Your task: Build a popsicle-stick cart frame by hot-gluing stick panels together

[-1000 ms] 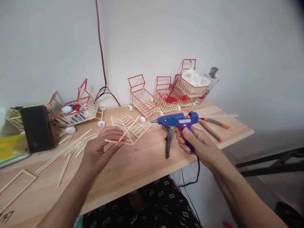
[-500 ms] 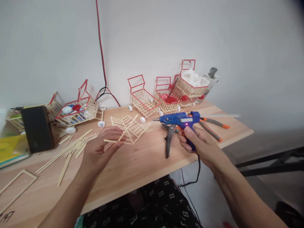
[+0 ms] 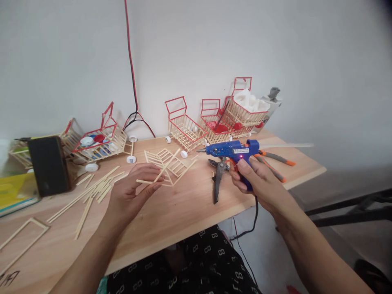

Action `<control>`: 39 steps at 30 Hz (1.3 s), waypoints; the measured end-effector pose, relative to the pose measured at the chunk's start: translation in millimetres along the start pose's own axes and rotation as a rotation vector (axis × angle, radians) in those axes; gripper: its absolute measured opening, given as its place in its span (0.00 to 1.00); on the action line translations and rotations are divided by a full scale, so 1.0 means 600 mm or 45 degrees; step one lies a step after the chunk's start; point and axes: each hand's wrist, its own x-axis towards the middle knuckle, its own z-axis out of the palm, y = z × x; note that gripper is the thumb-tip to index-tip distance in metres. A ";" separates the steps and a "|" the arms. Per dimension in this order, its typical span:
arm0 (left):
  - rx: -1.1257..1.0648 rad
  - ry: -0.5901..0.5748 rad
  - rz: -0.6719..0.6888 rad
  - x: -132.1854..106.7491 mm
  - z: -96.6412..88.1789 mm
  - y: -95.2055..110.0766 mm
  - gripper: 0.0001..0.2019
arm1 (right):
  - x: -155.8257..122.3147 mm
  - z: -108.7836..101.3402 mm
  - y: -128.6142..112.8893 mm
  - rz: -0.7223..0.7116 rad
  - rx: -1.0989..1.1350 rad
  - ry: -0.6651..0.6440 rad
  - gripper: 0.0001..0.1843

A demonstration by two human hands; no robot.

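"Both grips are closed?"

"Yes: a pale, slatted stick frame [image 3: 167,166] is pinched over the table [image 3: 190,208] by the left hand [image 3: 131,188]; a blue glue gun [image 3: 225,150] is clasped by the right hand [image 3: 259,177]."

On the pale wooden table [image 3: 183,216], an angular lattice of thin wooden sticks [image 3: 183,173] is between the left hand [image 3: 133,185], which holds a thin straight wooden stick [image 3: 167,165], and the blue plastic glue gun [image 3: 225,150] in the right hand [image 3: 257,175]. Behind, red-rimmed wooden-stick carts [image 3: 185,134] stand along the wall [image 3: 190,49]. Loose slender wooden strips [image 3: 99,188] lie left of the left hand, right of a black rectangular slab [image 3: 50,165]; grey-and-orange long-handled pliers [image 3: 279,158] lie partly behind the right hand.
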 end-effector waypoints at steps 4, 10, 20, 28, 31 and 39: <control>0.010 0.055 -0.016 0.000 -0.001 0.000 0.10 | 0.000 -0.004 -0.002 0.009 -0.003 0.032 0.23; 0.018 0.076 -0.025 0.000 0.001 0.001 0.10 | -0.010 -0.003 0.008 0.050 0.007 -0.021 0.22; 0.038 0.087 -0.035 0.000 0.002 0.001 0.09 | -0.014 0.008 0.002 0.105 0.077 -0.008 0.24; 0.028 0.060 -0.035 0.000 0.001 0.002 0.09 | -0.013 0.020 0.002 0.147 0.177 0.019 0.23; 0.024 0.064 -0.036 0.000 0.002 0.001 0.09 | -0.012 0.020 0.002 0.120 0.171 0.037 0.23; 0.074 0.059 -0.042 -0.001 0.003 -0.001 0.08 | -0.015 0.005 -0.009 -0.043 -0.293 0.084 0.24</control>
